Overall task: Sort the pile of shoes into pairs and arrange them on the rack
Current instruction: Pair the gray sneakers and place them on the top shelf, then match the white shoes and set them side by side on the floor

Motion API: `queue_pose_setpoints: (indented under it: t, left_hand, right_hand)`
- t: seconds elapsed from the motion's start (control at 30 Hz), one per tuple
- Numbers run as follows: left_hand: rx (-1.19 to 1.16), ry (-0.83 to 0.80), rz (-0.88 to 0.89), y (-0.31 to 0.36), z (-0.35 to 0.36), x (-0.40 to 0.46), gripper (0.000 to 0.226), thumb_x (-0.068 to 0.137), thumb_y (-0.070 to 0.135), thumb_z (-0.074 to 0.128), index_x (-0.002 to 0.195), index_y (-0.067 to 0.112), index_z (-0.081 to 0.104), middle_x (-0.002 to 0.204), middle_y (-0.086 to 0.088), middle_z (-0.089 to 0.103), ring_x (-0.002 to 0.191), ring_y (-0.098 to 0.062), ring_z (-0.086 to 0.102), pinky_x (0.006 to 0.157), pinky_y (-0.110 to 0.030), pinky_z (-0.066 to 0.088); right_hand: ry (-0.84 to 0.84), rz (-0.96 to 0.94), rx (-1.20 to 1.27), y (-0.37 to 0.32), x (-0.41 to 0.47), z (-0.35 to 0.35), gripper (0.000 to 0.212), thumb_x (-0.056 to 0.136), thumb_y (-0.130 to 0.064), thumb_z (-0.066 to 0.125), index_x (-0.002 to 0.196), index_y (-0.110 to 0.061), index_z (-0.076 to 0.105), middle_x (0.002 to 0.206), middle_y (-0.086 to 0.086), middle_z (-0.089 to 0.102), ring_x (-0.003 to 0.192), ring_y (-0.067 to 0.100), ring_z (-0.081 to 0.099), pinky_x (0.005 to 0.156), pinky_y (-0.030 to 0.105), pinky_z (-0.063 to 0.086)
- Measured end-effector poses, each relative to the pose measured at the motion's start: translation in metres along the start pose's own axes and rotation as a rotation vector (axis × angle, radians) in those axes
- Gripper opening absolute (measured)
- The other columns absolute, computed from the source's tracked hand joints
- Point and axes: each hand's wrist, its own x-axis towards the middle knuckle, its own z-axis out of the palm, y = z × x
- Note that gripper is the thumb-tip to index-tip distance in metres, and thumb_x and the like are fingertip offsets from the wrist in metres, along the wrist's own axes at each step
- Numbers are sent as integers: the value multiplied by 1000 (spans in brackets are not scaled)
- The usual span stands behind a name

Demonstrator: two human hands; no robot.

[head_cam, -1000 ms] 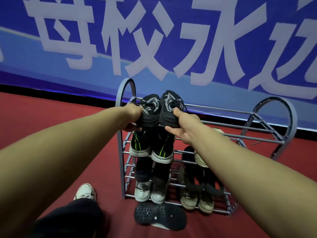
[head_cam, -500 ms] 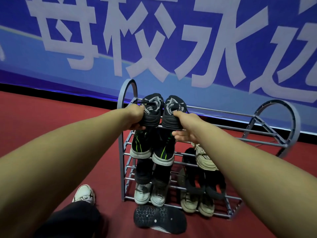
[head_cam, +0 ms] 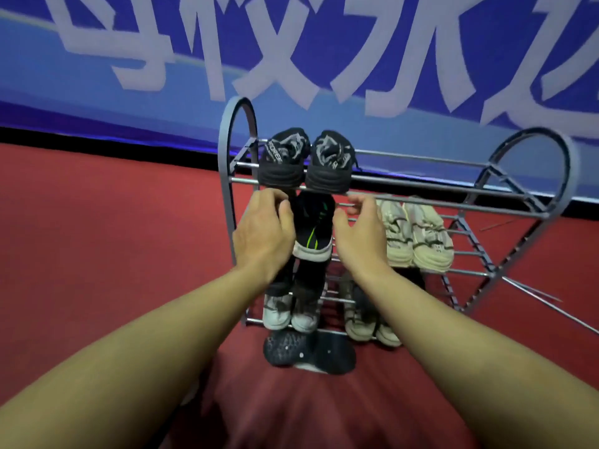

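Two black shoes (head_cam: 304, 163) sat side by side on the rack (head_cam: 453, 184); the left hand (head_cam: 262, 234) and right hand (head_cam: 359, 234) hovered below them, fingers loosely curled, holding nothing.

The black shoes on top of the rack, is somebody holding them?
No. The black shoes sit alone on the rack's top bars. The left hand and right hand hang just below, fingers loosely curled, holding nothing.

School sports hall, red sports floor (head_cam: 113, 238), big blue banner (head_cam: 291, 43) with Chinese characters
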Motion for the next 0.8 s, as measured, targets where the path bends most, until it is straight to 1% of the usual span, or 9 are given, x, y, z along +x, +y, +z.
queue_pose_setpoints:
  t: [0.1, 0.3, 0.4, 0.47, 0.53, 0.6, 0.67, 0.73, 0.8]
  left_hand:
    - [-41, -144, -19, -27, 34, -65, 16, 95, 28, 45, 106, 23, 54, 110, 3, 61, 97, -23, 60, 72, -32, 40]
    - [117, -802, -202, -109, 95, -170, 20, 93, 32, 48, 105, 24, 62, 109, -5, 72, 103, -31, 65, 85, -40, 51]
    - [174, -994, -363, -144, 106, -209, 21, 93, 23, 54, 108, 12, 64, 113, -12, 71, 106, -30, 65, 90, -35, 49]
    - [213, -1108, -456, -159, 106, -229, 24, 93, 15, 55, 113, 3, 64, 116, -18, 68, 103, -28, 64, 89, -31, 46]
    - [252, -1303, -470, -167, 104, -244, 28, 95, 16, 56, 119, 3, 64, 113, -18, 69, 93, -23, 67, 73, -20, 49]
    - [278, -1509, -568, -170, 100, -255, 35, 95, 28, 58, 127, 14, 59, 102, -13, 69, 73, -15, 67, 48, -15, 46]
    - [342, -1636, -670, -181, 100, -269, 59, 86, 44, 67, 138, 26, 45, 103, -9, 62, 71, -18, 59, 49, -20, 46]
    - [353, -1598, -621, -195, 106, -285, 69, 80, 42, 74, 139, 25, 44, 103, -6, 63, 71, -19, 58, 49, -20, 45]
    - [303, -1472, -579, -204, 115, -297, 48, 86, 26, 70, 130, 15, 57, 111, -10, 68, 84, -22, 63, 58, -23, 43]
  right_hand:
    - [-110, 61, -49, 48, -50, 9, 23, 86, -17, 54, 108, -19, 60, 100, 2, 67, 93, 20, 62, 84, 32, 48]
    - [-682, 275, -443, 163, -133, 15, 27, 85, -16, 55, 109, -17, 67, 113, 7, 70, 107, 28, 63, 90, 31, 47]
    - [-834, 286, -577, 212, -162, 12, 30, 86, -18, 56, 113, -13, 67, 121, 12, 68, 116, 30, 60, 97, 31, 45]
    - [-857, 357, -593, 239, -172, 15, 31, 88, -20, 56, 116, -11, 66, 126, 13, 65, 119, 30, 59, 99, 31, 43]
    - [-864, 472, -615, 265, -174, 23, 36, 90, -24, 56, 122, -9, 63, 131, 14, 62, 121, 30, 57, 102, 33, 44]
    - [-838, 596, -623, 287, -173, 34, 48, 90, -31, 54, 132, -8, 54, 135, 15, 58, 120, 32, 59, 103, 35, 45]
    - [-794, 708, -610, 303, -171, 45, 58, 88, -35, 53, 136, -3, 49, 133, 19, 59, 114, 36, 63, 101, 38, 49]
    - [-747, 787, -571, 319, -164, 57, 61, 87, -37, 54, 133, 2, 48, 132, 22, 59, 114, 37, 63, 99, 42, 50]
    - [-612, 905, -466, 334, -155, 67, 67, 82, -42, 57, 132, -3, 38, 133, 21, 56, 109, 36, 65, 88, 45, 56]
